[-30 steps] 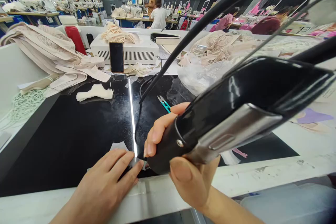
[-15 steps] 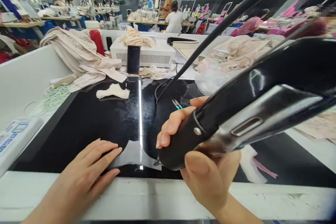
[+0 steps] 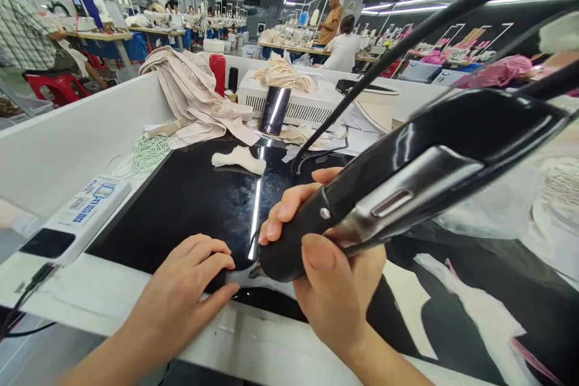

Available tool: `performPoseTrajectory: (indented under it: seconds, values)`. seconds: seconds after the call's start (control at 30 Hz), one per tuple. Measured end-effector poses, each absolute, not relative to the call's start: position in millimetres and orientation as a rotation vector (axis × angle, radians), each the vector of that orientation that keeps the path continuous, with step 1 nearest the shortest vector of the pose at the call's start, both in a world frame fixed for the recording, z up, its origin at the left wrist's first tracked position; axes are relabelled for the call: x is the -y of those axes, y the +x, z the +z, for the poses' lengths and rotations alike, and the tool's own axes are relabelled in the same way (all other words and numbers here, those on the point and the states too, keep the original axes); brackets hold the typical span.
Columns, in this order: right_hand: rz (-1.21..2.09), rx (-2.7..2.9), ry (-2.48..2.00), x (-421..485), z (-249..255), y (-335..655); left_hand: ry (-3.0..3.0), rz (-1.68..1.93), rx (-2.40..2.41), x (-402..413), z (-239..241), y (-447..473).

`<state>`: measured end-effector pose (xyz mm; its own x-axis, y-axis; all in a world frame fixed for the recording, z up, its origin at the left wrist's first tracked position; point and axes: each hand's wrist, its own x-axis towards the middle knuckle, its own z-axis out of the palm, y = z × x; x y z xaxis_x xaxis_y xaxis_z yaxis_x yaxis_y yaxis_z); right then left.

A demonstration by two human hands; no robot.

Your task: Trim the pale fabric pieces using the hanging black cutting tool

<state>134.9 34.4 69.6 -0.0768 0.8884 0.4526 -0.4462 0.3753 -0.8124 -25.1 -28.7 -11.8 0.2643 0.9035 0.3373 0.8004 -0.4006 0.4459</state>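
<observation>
Black work surface (image 3: pixel 181 211): two-handed operation observed

Black tool (image 3: pixel 398 145): slanting in from two o'clock, nose low.
Right hand (image 3: pixel 335 298): fingers wrapped round the tool.
Left hand (image 3: pixel 178 283): at the nose's nine o'clock, fingers side by side, thumb spread apart.
Pale piece (image 3: pixel 246 278): near edge, between nose and left thumb; pinch not determinable.

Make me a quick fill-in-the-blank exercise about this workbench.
The ____ hand grips the black tool.
The tall ____ cone stands beside a shorter black spool.
The coiled cord left of the black sheet is pale ____.
The vented box behind the phone is ____.
Missing words: right; red; green; white.
</observation>
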Motion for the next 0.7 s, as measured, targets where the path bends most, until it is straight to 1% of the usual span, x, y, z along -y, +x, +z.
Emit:
performPoseTrajectory:
  seconds: [0.17,0.5,0.7]
  values:
    - [1.157,1.178,-0.475,-36,64,143,2.303,0.893,-1.629,27,-10,-24]
    - [1.078,1.180,-0.587,-18,77,183,2.326,0.861,-1.698,31,-8,-22]
    - [0.998,1.169,-0.652,-14,75,196,2.565,0.957,-1.596,34,-9,-33]
